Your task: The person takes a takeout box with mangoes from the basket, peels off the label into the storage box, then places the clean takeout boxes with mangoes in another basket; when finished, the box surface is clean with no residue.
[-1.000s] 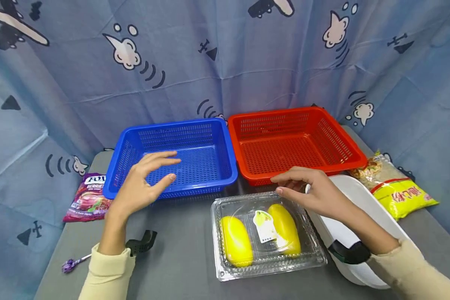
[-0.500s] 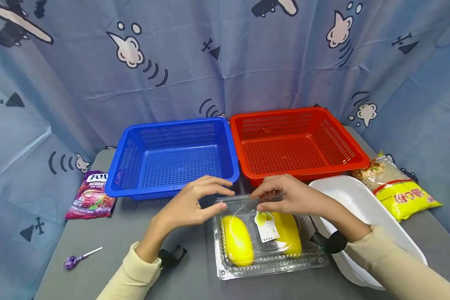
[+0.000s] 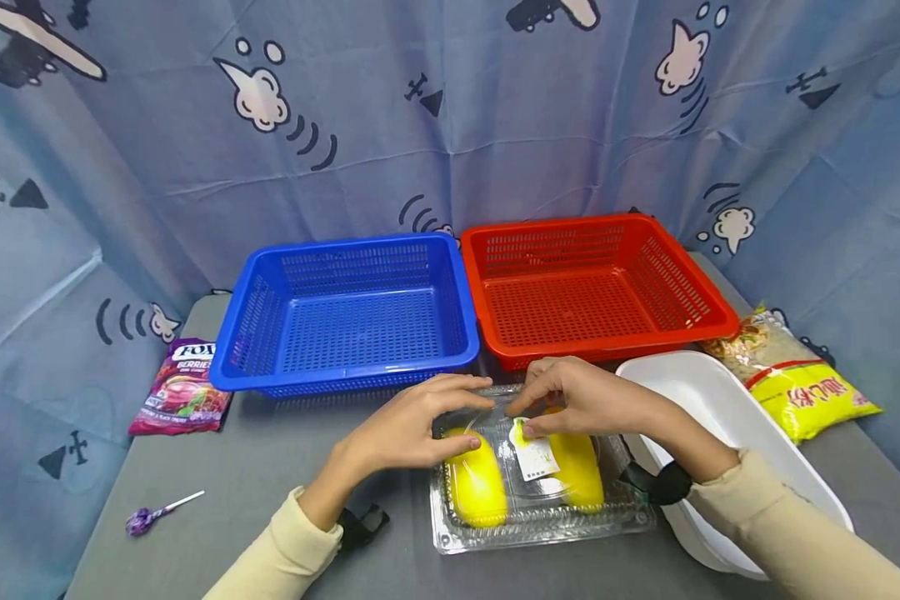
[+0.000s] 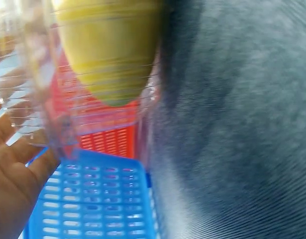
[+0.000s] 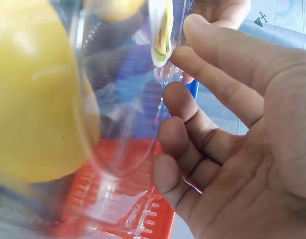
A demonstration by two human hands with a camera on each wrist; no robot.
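Observation:
A clear plastic clamshell box [image 3: 543, 533] lies on the table in the head view. Two yellow mango-like fruits, one left [image 3: 480, 496] and one right [image 3: 583, 471], are inside, with a white label [image 3: 536, 461] on the lid. My left hand [image 3: 412, 429] is over the box's left side, fingers stretched and thumb apart; its contact with the lid cannot be made out. From the other side my right hand [image 3: 588, 400] reaches over the lid, fingers lightly bent, thumb and forefinger close by the label. In the right wrist view its fingertips [image 5: 165, 172] are at the plastic.
Behind the box stand a blue basket [image 3: 345, 379] and a red basket [image 3: 615, 340], side by side. A white tub [image 3: 720, 417] is at right, beside a yellow noodle bag [image 3: 806, 396]. On the left lie a purple candy bag [image 3: 183, 392] and a lollipop [image 3: 141, 522].
My left hand has moved right, from before the blue basket to over the box. The right hand has come left and down toward the label. The box has hardly moved.

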